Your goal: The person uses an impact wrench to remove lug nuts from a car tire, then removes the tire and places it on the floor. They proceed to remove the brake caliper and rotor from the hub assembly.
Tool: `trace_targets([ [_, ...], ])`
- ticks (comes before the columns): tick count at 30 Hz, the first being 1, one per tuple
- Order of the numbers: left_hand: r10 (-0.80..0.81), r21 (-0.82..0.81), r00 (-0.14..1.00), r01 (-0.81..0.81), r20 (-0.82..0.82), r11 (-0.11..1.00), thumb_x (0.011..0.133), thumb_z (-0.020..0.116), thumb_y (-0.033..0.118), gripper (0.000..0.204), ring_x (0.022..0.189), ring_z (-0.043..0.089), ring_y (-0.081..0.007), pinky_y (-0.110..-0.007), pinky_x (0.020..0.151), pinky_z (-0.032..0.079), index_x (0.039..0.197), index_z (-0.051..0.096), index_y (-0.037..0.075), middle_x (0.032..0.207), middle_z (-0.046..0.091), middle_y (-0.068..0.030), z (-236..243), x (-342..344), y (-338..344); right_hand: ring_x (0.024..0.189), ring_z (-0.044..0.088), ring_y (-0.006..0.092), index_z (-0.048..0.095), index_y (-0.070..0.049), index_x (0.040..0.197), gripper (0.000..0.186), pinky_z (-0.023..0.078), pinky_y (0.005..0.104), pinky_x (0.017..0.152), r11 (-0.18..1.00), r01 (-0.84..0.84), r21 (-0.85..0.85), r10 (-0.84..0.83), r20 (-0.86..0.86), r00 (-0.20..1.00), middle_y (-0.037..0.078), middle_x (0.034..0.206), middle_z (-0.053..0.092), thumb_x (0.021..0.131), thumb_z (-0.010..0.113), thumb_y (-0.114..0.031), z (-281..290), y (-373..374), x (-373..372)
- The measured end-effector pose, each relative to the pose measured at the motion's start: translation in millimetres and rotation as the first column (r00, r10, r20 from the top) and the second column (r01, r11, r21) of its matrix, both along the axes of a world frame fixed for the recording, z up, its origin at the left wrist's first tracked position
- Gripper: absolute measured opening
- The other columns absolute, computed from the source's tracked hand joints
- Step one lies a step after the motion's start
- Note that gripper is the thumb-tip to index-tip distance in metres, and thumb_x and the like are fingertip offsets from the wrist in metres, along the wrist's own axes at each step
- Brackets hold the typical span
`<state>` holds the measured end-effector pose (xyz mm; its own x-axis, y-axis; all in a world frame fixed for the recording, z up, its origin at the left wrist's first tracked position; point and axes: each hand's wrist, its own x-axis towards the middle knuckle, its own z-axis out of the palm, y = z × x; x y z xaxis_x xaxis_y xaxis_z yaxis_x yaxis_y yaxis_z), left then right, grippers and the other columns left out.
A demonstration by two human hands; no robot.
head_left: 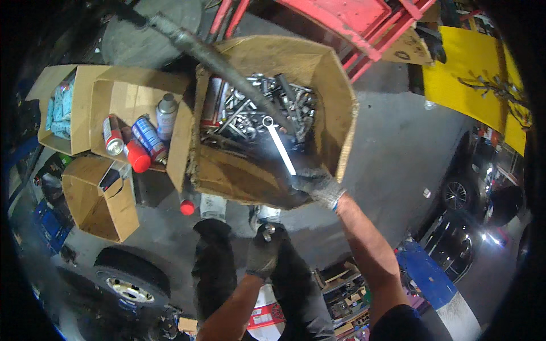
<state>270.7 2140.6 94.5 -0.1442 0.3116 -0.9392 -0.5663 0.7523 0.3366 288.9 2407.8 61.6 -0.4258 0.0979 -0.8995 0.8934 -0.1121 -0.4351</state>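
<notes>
My right hand [314,186], in a grey work glove, grips the lower end of a shiny combination wrench [278,148]. The wrench's ring end points up and away, over the inside of a big cardboard box [335,113]. In that box lies a heap of loose sockets and wrenches [244,116], with a red can [212,102] against its left wall. My left hand [261,257], gloved too, is closed in front of my legs, nearer me than the box. A small shiny metal piece [269,232] shows at its fingertips; its kind cannot be made out.
A long metal bar [199,48] crosses above the big box. To its left stand a carton with spray cans [148,136], a carton of blue packets [60,113] and a smaller carton [102,199]. A wheel [131,284] lies lower left; a red metal frame [352,28] stands behind.
</notes>
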Motion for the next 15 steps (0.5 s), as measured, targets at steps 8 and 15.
trace_targets([
  [8, -0.049, -0.039, 0.999, 0.049, 0.005, 0.998, 0.104, 0.063, 0.041, 0.042, 0.089, 0.074, -0.0235, -0.040, 0.080, 0.053, 0.110, 0.074, 0.001, 0.097, 0.078, -0.0187, 15.1, -7.6, 6.7, 0.088, 0.069, 0.0130, 0.075, -0.005, 0.121, 0.031, 0.057, 0.0313, 0.080, 0.968, 0.248, 0.033, -0.248, -0.022, 0.969, 0.004, 0.100, 0.077, 0.102, 0.072, -0.030, 12.0, 4.4, 15.9],
  [15, 0.148, 0.088, 0.988, -0.143, -0.048, 0.986, 0.103, 0.064, 0.043, 0.047, 0.081, 0.069, -0.0230, -0.041, 0.073, 0.051, 0.101, 0.073, -0.003, 0.085, 0.072, -0.0178, -4.5, 15.2, -5.3, 0.090, 0.070, 0.0129, 0.075, -0.002, 0.119, 0.028, 0.057, 0.0287, 0.082, 0.949, 0.317, -0.005, -0.316, -0.072, 0.946, 0.004, 0.102, 0.076, 0.101, 0.075, -0.024, -3.4, -4.0, 22.4],
])
